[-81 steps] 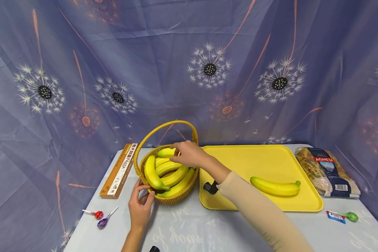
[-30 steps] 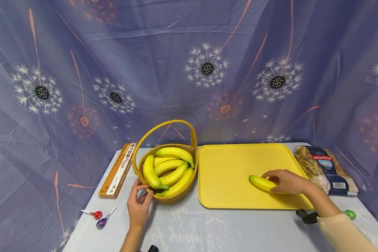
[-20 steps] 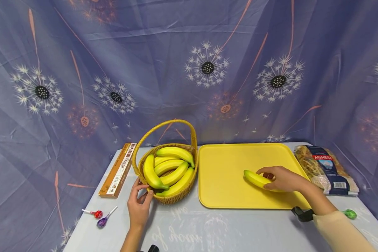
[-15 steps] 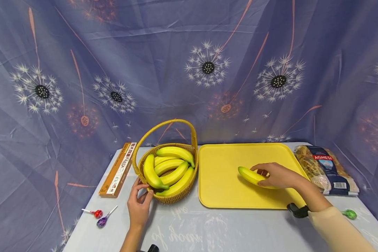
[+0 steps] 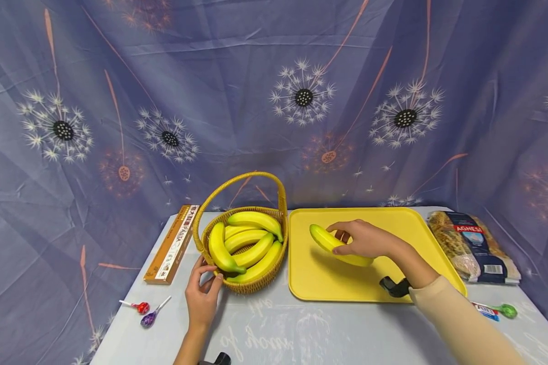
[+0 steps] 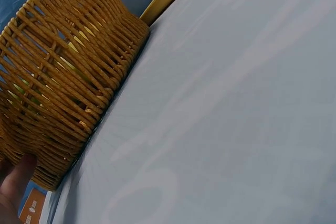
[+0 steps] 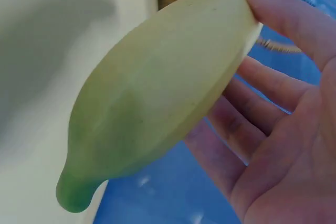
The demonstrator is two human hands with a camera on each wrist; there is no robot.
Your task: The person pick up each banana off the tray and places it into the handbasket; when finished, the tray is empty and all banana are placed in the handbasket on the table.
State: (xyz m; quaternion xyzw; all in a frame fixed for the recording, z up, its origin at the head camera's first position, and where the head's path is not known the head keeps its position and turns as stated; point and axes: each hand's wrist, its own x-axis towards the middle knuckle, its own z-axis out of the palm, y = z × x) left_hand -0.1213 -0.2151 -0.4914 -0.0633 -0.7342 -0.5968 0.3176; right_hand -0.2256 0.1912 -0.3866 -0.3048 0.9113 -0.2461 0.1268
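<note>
My right hand [image 5: 361,238] pinches a yellow banana [image 5: 323,237] between thumb and fingers, above the yellow tray [image 5: 374,223]. In the right wrist view the banana [image 7: 152,82] is close to the camera, its green stem end at lower left. Its shadow falls on the tray beneath. My left hand [image 5: 202,296] grips the near left side of a wicker basket [image 5: 251,289], thumb at the rim. Several bananas [image 5: 254,253] lie in that basket under its tall arched handle. In the left wrist view the thumb [image 6: 20,174] rests against the woven wall.
A long pasta box [image 5: 172,246] lies left of the basket. Two lollipops [image 5: 148,319] are at front left. An AGNESI pasta bag [image 5: 475,248] sits right of the tray, with a green lollipop [image 5: 508,311] in front. A patterned curtain [image 5: 237,101] hangs behind.
My right hand went from the basket to the banana on the tray's right side, took hold of it, and lifted it leftward over the tray. The left hand stays at the basket.
</note>
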